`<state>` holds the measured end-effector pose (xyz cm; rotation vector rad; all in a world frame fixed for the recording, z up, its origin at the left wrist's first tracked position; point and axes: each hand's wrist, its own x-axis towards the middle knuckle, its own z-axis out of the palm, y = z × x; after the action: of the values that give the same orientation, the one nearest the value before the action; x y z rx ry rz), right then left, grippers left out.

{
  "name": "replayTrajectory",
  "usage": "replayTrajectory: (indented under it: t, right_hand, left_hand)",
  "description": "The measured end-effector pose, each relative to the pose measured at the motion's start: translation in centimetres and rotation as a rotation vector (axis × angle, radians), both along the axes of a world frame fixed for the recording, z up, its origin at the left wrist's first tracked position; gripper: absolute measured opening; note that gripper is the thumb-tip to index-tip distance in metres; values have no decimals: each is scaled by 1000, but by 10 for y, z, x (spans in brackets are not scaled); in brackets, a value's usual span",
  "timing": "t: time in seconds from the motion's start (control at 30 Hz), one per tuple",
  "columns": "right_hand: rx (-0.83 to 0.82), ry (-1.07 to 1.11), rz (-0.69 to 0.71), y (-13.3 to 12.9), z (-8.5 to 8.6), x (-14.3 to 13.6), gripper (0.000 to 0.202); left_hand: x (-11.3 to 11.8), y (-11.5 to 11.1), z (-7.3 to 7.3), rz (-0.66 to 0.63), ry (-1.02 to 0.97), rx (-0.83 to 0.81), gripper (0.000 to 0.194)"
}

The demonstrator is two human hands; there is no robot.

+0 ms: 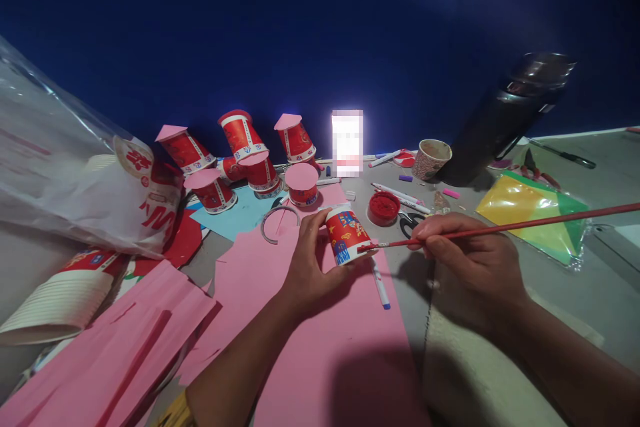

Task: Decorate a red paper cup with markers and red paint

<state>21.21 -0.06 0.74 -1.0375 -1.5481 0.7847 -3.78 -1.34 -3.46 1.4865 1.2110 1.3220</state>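
My left hand is closed around a red paper cup with blue and yellow printed figures, tilted over a large pink paper sheet. Between the fingers of my right hand is a long red paintbrush. Its red-coated bristles touch the cup's white edge at the right. A small tub of red paint stands just beyond the brush. Black-handled scissors lie partly hidden behind my right hand. A white marker with a blue end rests below the cup.
Several red cups with pink paper tops, one of them a short cup, stand at the back. A plastic bag and stacked paper cups fill the left. A speckled cup, dark thermos and yellow-green packet are at right.
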Motion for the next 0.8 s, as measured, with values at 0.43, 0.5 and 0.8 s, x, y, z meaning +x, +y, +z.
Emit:
replayTrajectory:
  t: [0.43,0.5,0.8]
  right_hand:
    - [44,-27,-58,-1,4,3,23]
    - [74,-38,-58,-1,2,3,21]
    - [156,-74,3,0,-1,3,9]
  left_hand:
    - [-2,1,-5,-11,8,13,84]
    - [-3,2,-7,-15,19,34,84]
    - [-5,3,-14,-38,15,47,85]
